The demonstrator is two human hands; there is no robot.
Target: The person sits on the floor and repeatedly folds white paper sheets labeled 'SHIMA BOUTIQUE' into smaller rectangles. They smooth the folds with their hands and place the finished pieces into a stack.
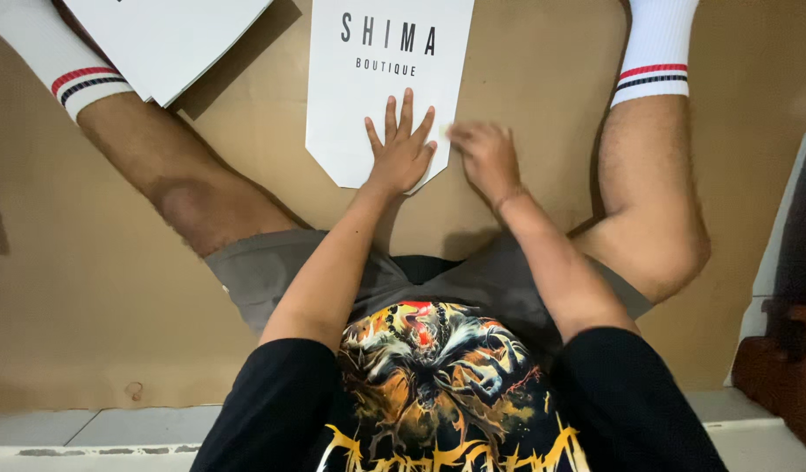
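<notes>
Brown cardboard floor (pixel 97 288); left hand (pixel 401 150) flat, fingers spread, pressing white bag (pixel 381 96); right hand (pixel 486 157) curled, blurred, at bag's edge just beside, grip unclear; more bags (pixel 167 39) far left

one flat white paper bag (pixel 368 96), one stack of white sheets (pixel 171 39), two hands (pixel 403 153)

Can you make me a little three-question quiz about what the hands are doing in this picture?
1. True or false: the left hand lies flat, fingers spread, on the flat white paper bag.
2. Which hand touches that bag's edge with curled fingers? A) left hand B) right hand
3. What brown surface lies under the bag?

Key
1. True.
2. B: the right hand sits at the bag's right edge.
3. A brown cardboard sheet on the floor, with a stack of white paper bags at the upper left.
</notes>
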